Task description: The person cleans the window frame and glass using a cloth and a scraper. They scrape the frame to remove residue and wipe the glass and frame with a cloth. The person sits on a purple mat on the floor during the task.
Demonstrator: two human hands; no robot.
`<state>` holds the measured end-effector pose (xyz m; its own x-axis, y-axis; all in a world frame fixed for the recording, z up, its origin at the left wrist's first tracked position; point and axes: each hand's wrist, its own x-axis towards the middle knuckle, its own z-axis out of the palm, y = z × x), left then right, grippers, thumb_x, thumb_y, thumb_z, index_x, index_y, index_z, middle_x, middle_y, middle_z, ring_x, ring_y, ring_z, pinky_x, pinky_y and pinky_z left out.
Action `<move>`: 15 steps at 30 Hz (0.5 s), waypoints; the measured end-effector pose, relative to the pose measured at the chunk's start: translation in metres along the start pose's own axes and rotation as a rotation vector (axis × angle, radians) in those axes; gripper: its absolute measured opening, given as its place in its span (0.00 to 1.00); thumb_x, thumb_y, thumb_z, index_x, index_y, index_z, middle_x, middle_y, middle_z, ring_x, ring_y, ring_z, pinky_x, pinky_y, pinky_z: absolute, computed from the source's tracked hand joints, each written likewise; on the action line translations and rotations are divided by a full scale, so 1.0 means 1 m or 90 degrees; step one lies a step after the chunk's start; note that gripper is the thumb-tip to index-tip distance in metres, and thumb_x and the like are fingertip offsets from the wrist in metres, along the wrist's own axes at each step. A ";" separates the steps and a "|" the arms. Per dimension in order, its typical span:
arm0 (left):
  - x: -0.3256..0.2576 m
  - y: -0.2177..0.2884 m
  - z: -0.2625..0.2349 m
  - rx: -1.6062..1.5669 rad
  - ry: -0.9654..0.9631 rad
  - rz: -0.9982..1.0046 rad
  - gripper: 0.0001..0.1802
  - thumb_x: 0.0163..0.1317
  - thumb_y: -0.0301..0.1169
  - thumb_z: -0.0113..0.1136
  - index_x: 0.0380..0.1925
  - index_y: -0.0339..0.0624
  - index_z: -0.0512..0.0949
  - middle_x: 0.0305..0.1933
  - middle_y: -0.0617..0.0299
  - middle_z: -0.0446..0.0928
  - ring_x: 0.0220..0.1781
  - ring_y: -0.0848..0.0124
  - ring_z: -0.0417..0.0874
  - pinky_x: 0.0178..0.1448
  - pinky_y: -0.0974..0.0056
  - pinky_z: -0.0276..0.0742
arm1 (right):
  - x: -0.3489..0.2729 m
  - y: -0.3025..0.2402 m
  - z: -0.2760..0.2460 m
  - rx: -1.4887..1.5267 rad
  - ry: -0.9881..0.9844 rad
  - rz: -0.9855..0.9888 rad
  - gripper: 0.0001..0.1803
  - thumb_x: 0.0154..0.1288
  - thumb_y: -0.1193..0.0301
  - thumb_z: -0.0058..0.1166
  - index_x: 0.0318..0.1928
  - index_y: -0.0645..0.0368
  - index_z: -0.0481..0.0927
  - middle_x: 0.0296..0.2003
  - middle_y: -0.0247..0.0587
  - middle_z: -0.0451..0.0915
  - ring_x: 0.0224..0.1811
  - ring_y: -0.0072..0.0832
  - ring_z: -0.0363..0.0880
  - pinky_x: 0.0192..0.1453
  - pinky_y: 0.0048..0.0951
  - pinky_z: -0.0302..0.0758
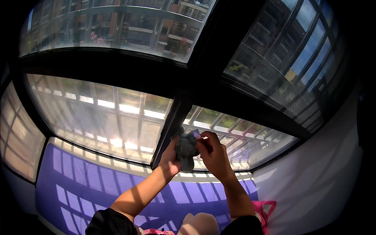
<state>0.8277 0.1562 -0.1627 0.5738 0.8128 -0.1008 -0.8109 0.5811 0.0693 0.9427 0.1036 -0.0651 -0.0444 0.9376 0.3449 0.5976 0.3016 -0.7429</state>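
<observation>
In front of the window, a crumpled dark grey-green thing point(186, 147), soft like a cloth or a small plush, is held up between my hands. My left hand point(170, 157) is closed around its left side, with some fingers hidden behind it. At its upper right, my right hand point(211, 150) has bent fingers pinching a small pale lavender piece point(196, 134). Whether that piece is part of the grey-green thing or separate, I cannot tell. Both forearms, in dark sleeves, reach up from the lower edge.
Black window frames point(182, 86) divide the glass panes ahead, with white bars outside. A purple mat point(90, 184) covers the sill below my arms, striped by shadows. A pink-edged bag-like thing point(267, 211) lies at lower right beside a white wall point(309, 184). My knee point(199, 224) shows below.
</observation>
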 end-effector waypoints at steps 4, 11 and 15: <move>-0.020 0.002 0.020 0.117 0.043 0.028 0.16 0.67 0.38 0.39 0.44 0.37 0.69 0.43 0.55 0.76 0.44 0.64 0.78 0.50 0.62 0.75 | -0.005 0.010 -0.011 0.100 -0.043 0.031 0.13 0.60 0.79 0.47 0.46 0.65 0.66 0.28 0.42 0.78 0.23 0.20 0.71 0.28 0.21 0.70; -0.036 0.049 0.026 0.144 0.015 0.244 0.18 0.67 0.38 0.39 0.43 0.34 0.71 0.38 0.58 0.75 0.36 0.70 0.77 0.41 0.66 0.74 | 0.005 0.000 -0.012 0.181 -0.063 0.039 0.12 0.63 0.80 0.42 0.47 0.65 0.65 0.28 0.42 0.77 0.24 0.20 0.72 0.29 0.21 0.70; -0.050 0.084 0.040 0.132 0.001 0.322 0.16 0.67 0.35 0.39 0.47 0.37 0.68 0.42 0.51 0.76 0.41 0.63 0.79 0.45 0.62 0.76 | 0.008 -0.007 -0.006 0.136 -0.062 0.044 0.11 0.64 0.79 0.41 0.47 0.65 0.65 0.28 0.42 0.76 0.23 0.17 0.70 0.27 0.19 0.68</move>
<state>0.7357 0.1662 -0.1121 0.1174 0.9931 -0.0051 -0.9460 0.1134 0.3036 0.9428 0.1076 -0.0537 -0.0922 0.9662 0.2406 0.4198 0.2568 -0.8705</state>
